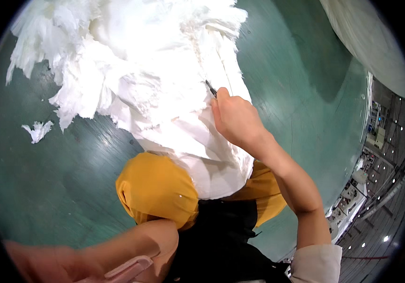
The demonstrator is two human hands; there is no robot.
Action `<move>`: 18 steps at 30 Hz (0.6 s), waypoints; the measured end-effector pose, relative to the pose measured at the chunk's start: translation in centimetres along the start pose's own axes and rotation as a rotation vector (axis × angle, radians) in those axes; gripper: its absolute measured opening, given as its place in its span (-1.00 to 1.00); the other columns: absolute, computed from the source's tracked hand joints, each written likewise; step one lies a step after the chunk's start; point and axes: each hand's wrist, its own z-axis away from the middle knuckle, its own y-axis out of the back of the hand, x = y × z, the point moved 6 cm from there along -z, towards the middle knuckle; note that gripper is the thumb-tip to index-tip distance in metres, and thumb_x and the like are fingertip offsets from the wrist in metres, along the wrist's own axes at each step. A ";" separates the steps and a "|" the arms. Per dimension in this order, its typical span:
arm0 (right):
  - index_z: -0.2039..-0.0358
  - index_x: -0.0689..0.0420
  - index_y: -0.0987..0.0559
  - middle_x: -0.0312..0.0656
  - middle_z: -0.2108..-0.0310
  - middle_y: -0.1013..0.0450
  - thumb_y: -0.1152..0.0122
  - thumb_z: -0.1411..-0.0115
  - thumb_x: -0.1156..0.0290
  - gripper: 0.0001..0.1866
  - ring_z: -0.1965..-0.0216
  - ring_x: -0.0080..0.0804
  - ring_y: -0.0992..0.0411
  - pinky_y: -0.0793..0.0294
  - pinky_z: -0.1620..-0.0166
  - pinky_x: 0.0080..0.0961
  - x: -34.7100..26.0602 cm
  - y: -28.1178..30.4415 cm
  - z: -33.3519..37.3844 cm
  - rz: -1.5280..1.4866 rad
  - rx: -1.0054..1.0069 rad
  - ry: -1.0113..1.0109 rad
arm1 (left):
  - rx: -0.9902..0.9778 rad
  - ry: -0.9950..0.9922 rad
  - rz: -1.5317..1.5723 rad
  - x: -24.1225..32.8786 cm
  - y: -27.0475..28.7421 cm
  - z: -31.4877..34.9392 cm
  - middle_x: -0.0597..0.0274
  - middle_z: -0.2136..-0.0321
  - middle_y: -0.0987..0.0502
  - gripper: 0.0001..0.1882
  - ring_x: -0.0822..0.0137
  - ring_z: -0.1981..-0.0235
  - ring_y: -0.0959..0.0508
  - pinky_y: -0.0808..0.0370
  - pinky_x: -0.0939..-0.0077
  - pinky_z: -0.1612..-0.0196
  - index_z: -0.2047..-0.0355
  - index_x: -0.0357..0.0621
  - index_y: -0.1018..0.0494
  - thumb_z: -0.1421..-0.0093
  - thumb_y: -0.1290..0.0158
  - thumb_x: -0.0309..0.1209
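Observation:
My right hand (235, 118) is closed around a slim dark pointed tool (211, 88), whose kind I cannot make out. The tool's tip is over a white cloth piece with torn, fluffy wadding (165, 89), overexposed in places. Toward me the cloth narrows to a smooth rounded end (216, 181) that lies over my lap. At the lower left, my left hand (37, 264) is blurred and partly cut off by the picture's edge, away from the cloth; its fingers cannot be read. A pink band (129, 270) shows beside that arm.
Beneath the cloth is a scuffed green surface (70, 188), with a loose white scrap (38, 131) on the left. My mustard-clad knees (157, 186) are close to the cloth's near end. A large pale bundle (372, 42) bulges in at the upper right.

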 end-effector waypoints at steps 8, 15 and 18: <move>0.42 0.24 -0.29 0.13 0.64 -0.37 0.09 -0.22 0.33 -0.78 0.55 0.19 -0.35 -0.32 0.43 -0.06 2.1 2.2 1.4 -0.015 -0.055 -0.008 | -0.018 -0.030 0.006 1.5 0.1 -0.4 0.07 0.41 -0.41 -0.83 0.37 0.36 -0.41 -0.35 0.62 0.25 0.34 -0.28 -0.36 -0.15 0.11 -0.42; 0.47 0.33 -0.35 0.15 0.59 -0.41 0.13 -0.23 0.32 -0.71 0.51 0.17 -0.38 -0.35 0.38 -0.07 -3.5 3.9 -10.1 0.093 0.262 0.236 | 0.012 -0.015 -0.044 -1.3 1.4 -1.7 0.01 0.33 -0.43 -0.75 0.34 0.28 -0.44 -0.36 0.59 0.18 0.25 -0.32 -0.37 -0.18 0.15 -0.37; 0.48 0.33 -0.37 0.15 0.57 -0.42 0.14 -0.23 0.31 -0.69 0.47 0.14 -0.40 -0.36 0.33 -0.08 -2.7 3.9 -9.5 0.085 0.198 0.149 | 0.008 0.023 -0.068 -3.2 1.1 -3.4 -0.02 0.30 -0.45 -0.71 0.32 0.25 -0.45 -0.37 0.57 0.15 0.22 -0.34 -0.38 -0.19 0.16 -0.35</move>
